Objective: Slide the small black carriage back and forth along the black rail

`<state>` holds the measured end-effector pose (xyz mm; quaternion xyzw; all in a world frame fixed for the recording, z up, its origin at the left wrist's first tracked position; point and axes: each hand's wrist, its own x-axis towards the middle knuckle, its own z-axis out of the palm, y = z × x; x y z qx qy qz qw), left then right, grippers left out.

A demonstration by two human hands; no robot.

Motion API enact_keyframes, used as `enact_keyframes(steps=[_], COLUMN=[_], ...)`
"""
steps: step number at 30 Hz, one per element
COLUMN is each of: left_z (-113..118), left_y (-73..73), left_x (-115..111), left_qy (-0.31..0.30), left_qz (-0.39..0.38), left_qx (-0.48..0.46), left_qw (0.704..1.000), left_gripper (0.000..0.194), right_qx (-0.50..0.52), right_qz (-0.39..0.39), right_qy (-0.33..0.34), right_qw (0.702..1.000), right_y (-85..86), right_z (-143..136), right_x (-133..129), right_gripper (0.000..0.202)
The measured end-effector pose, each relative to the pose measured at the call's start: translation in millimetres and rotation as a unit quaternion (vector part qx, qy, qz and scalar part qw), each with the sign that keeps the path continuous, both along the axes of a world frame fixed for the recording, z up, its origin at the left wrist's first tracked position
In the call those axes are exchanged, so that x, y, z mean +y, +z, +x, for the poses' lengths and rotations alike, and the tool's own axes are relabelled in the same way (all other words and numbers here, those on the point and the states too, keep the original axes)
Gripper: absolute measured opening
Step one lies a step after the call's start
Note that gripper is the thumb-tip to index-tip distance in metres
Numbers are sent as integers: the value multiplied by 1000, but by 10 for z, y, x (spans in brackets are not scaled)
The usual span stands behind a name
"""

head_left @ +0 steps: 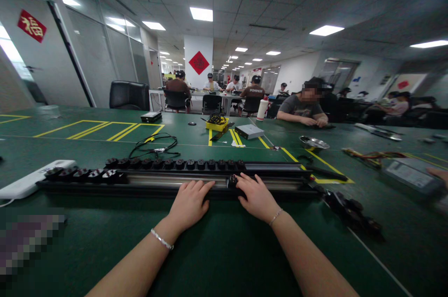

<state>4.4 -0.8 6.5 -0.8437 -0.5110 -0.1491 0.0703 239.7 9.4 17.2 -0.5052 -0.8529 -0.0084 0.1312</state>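
Note:
A long black track rail (147,190) with a silvery channel lies across the table in front of me. My left hand (189,201) rests with fingers spread on its front side, holding nothing visible. In the channel sits one small black module (232,181). The fingertips of my right hand (257,196) touch its right side, the fingers apart and the thumb at the rail's front edge. Several black modules (81,174) sit at the rail's left end. Directly behind is a second black rail (273,166), lined with a row of similar modules (191,164).
More black modules (353,213) lie in a chain at right. A white power strip (38,178) is at left. Behind the rails are a black cable (157,145), a yellow box (216,124), a grey box (249,131) and a metal bowl (314,143). A person (304,108) sits across the table.

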Motion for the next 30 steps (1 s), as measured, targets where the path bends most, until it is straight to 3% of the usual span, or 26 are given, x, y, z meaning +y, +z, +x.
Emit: enact_keyframes(steps=[30], left_z=[-12], left_y=[-17], left_x=[13], left_qy=[-7], left_qz=[4], left_qx=[-11], left_qw=[1000], left_gripper=[54], right_qx=[20], right_qz=[2], right_qy=[1], right_qw=[1000], right_y=[-20], right_z=[31], right_x=[14], right_gripper=[31])
